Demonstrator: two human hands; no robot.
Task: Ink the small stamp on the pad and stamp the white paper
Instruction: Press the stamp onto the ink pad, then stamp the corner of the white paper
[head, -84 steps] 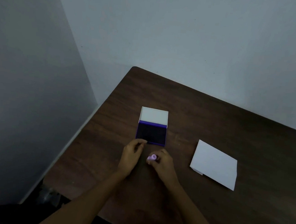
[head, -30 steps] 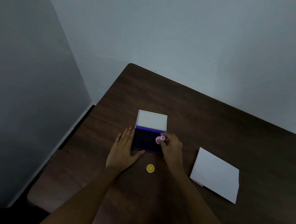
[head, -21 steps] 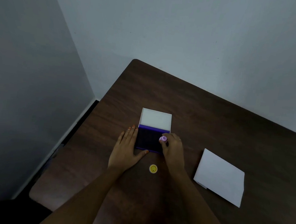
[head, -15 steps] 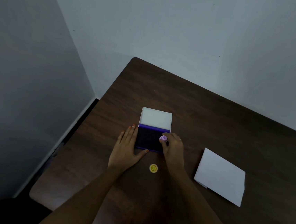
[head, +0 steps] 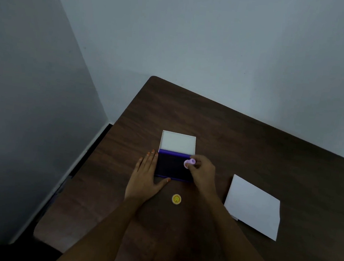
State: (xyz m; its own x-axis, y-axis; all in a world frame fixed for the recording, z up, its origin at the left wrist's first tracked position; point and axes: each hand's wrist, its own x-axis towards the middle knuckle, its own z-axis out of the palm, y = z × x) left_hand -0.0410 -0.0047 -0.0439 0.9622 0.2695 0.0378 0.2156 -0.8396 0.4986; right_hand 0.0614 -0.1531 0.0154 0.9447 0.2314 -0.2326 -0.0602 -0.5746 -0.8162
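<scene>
Stamp (head: 189,163): a small lilac plastic piece, pinched between the thumb and fingertips of the right hand (head: 201,172), whose grip is closed around it. It sits over the right part of the ink pad (head: 173,166), near that pad's far right corner; whether its face touches the ink cannot be told from this view.

That pad is a dark, nearly black rectangle in a purple tray, lying on a dark brown wooden bench (head: 249,148) toward the bench's left edge. Its white lid (head: 178,142) is folded back and lies flat on the bench beyond the pad, joined to it along the far edge.

Left hand (head: 144,177): flat and open on the bench, palm down, holding nothing. Its fingers lie along the pad's left edge and its thumb reaches along the pad's near edge, bracing the tray. The fingernails are painted orange.

A small round yellow cap (head: 176,199) with a smiley design lies on the bench between the two forearms, just nearer the person than the pad and apart from it.

White paper (head: 253,205): a blank sheet lying flat on the bench to the right of the right forearm, well apart from the pad, turned at an angle to the bench's edges. A folded corner or second layer peeks out at its near left corner.

Pale grey walls meet behind the bench's far left corner.
</scene>
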